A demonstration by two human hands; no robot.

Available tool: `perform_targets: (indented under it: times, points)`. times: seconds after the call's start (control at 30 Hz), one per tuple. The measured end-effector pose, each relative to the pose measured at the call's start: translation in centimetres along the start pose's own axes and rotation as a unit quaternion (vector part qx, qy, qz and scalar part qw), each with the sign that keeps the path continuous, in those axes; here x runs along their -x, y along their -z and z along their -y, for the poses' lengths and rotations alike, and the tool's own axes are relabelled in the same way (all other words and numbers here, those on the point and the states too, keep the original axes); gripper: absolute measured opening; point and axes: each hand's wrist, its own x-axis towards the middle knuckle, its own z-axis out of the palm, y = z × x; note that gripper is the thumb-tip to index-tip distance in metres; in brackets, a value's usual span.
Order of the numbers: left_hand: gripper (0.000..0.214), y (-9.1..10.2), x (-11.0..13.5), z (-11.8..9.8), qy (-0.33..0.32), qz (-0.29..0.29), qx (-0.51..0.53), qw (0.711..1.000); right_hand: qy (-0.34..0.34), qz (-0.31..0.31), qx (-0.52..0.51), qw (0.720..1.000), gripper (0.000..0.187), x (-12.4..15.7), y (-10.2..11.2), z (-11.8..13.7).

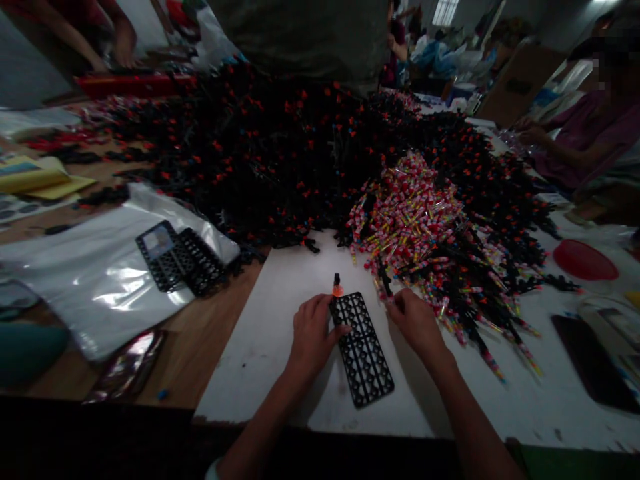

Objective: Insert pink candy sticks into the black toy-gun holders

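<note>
1. A white board point(260, 363) lies on a brown wooden table point(195, 363); its near edge is chipped and scuffed.
2. On the board, in front of the person, lies a black plastic grid point(358, 341), slanted. The left hand point(315, 337) grips its upper left edge, thumb on top; a small orange-and-black piece point(338, 291) sits at the fingertips.
3. The right hand point(414, 320) has its fingertips drawn together at the end of a black stick point(385, 277); I cannot tell whether it grips it.
4. Beyond spreads a dark heap of black toy parts point(300, 153) with orange tips, with a pile of bright tubes point(420, 207) at its near right side.
5. Left, two more grids point(163, 257) lie on a shiny plastic bag point(95, 267).
6. The room is dim, with a bright window point(445, 12) at the back. A co-worker in purple point(590, 143) is at right; another's arms point(123, 43) reach over a red box point(135, 85).
7. The tubes carry coloured print, too small and blurred to read.
</note>
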Motion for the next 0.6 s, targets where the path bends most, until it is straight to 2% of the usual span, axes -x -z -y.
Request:
perform_targets:
  times: [0.07, 0.13, 0.2, 0.23, 0.27, 0.33, 0.47, 0.53, 0.6]
  points:
    - [0.052, 0.1, 0.0, -0.3, -0.005, 0.008, -0.009, 1.0, -0.014, 0.023, -0.189, 0.982, 0.018, -0.2, -0.6, 0.9]
    - [0.051, 0.1, 0.0, -0.6, -0.005, 0.011, -0.019, 1.0, -0.02, 0.07, -0.371, 0.926, 0.027, -0.2, -1.7, 2.2]
    - [0.05, 0.2, 0.0, -0.9, -0.005, 0.011, -0.028, 1.0, -0.028, 0.118, -0.471, 0.874, 0.033, -0.2, -3.0, 3.6]
    - [0.049, 0.2, 0.0, -1.0, -0.007, 0.01, -0.032, 0.999, -0.034, 0.132, -0.484, 0.864, 0.035, -0.2, -3.5, 4.1]
    - [0.049, 0.3, 0.0, -1.1, -0.01, 0.01, -0.036, 0.999, -0.041, 0.139, -0.478, 0.867, 0.035, -0.2, -3.9, 4.5]
    - [0.047, 0.3, -0.1, -1.2, -0.015, 0.01, -0.039, 0.999, -0.036, 0.126, -0.421, 0.898, 0.031, 0.0, -4.3, 4.9]
    - [0.045, 0.3, -0.2, -1.0, -0.017, 0.016, -0.037, 0.999, 0.077, 0.037, -0.242, 0.967, 0.018, 0.7, -4.8, 5.4]
    - [0.045, 0.2, -0.2, -0.9, -0.014, 0.018, -0.04, 0.999, 0.13, 0.011, -0.147, 0.981, 0.016, 1.1, -5.2, 5.8]
    - [0.045, 0.1, -0.3, -0.7, -0.015, 0.018, -0.045, 0.999, 0.159, 0.02, -0.087, 0.983, 0.017, 1.1, -5.3, 6.1]
